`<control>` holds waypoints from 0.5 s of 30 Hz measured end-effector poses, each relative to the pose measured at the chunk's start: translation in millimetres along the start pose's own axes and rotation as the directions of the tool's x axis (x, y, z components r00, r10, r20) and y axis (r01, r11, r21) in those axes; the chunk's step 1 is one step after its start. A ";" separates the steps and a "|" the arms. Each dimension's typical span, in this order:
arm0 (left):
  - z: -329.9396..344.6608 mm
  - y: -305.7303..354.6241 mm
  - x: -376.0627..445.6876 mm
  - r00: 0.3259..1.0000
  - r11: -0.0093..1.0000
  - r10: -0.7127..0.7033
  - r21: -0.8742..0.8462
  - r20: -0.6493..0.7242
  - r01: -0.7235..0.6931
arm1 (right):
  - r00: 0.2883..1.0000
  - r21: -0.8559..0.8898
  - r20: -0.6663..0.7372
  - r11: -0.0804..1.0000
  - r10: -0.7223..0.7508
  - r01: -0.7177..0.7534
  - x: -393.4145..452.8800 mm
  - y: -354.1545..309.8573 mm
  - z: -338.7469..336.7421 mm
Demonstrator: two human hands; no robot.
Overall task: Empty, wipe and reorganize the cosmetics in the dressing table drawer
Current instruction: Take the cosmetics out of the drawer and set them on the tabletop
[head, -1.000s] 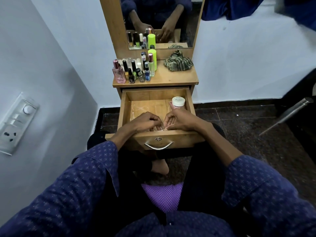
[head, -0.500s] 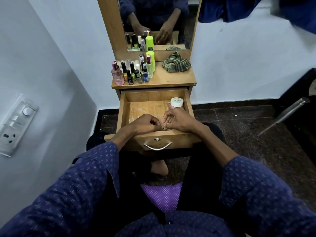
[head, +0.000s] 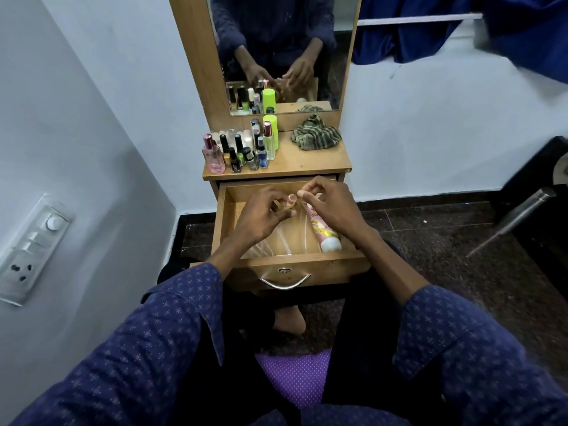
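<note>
The wooden drawer [head: 226, 229] stands pulled open, with a clear plastic liner [head: 276, 241] on its bottom. Above it my left hand [head: 261, 215] and my right hand [head: 333, 206] meet. Both pinch a small cosmetic stick [head: 290, 202] with a pale pink top, the left at its lower part and the right at its upper end. A pink tube with a white cap [head: 326, 236] lies along the drawer's right side, partly under my right hand. On the table top stand several cosmetics bottles [head: 242, 152], among them a pink perfume bottle [head: 212, 156] and a green bottle [head: 271, 130].
A striped cloth [head: 316, 136] lies crumpled at the table top's back right, below the mirror [head: 282, 50]. A switch board [head: 30, 247] is on the left wall. A metal chair leg [head: 516, 218] slants over the dark floor at the right. A purple cushion [head: 295, 375] is under me.
Both hands rose from the drawer's front toward its middle, lifting the small stick. The pink tube now shows, and my right hand now covers the white jar.
</note>
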State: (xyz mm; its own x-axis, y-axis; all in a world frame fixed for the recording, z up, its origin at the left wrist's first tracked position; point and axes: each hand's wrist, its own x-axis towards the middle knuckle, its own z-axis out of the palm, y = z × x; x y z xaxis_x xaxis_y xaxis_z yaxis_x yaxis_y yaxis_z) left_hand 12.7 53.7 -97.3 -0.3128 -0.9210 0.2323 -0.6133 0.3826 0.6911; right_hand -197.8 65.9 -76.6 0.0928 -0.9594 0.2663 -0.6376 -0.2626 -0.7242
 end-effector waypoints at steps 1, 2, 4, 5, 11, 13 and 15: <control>-1.3 -0.8 4.0 0.999 1.000 -0.013 -0.006 -0.038 0.012 | 0.999 -0.121 -0.033 0.992 0.029 -0.032 -1.3 6.0 -2.7; -2.4 -1.5 7.8 0.996 1.000 -0.030 -0.009 -0.078 0.029 | 0.998 -0.255 -0.038 0.965 0.055 -0.063 -3.5 11.0 -5.3; -4.8 0.0 15.4 0.985 0.997 -0.075 -0.047 -0.155 0.068 | 0.994 -0.453 0.021 0.887 0.108 -0.087 -9.0 17.6 -7.6; -5.8 0.8 19.5 0.978 0.994 -0.092 -0.075 -0.188 0.079 | 0.990 -0.513 0.054 0.855 0.130 -0.085 -11.2 19.3 -7.5; -7.7 8.5 40.0 0.949 0.997 -0.079 -0.008 -0.306 0.081 | 0.992 -0.622 0.042 0.780 0.121 -0.069 -13.8 23.3 5.7; -7.3 13.3 45.5 0.937 0.995 -0.031 0.076 -0.348 0.061 | 0.996 -0.613 0.007 0.787 0.086 -0.064 -8.0 20.8 10.8; -5.4 17.9 50.9 0.923 0.983 -0.016 0.163 -0.384 0.085 | 0.998 -0.627 0.005 0.777 0.068 -0.049 1.6 19.9 13.8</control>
State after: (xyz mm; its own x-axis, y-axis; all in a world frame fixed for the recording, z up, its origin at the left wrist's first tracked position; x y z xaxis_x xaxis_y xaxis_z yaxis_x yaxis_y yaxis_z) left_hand -10.3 13.2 -69.5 -0.0003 -0.8844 0.4667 -0.7476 0.3102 0.5873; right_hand -199.8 57.7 -99.3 0.0534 -0.9755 0.2132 -0.9798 -0.0923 -0.1772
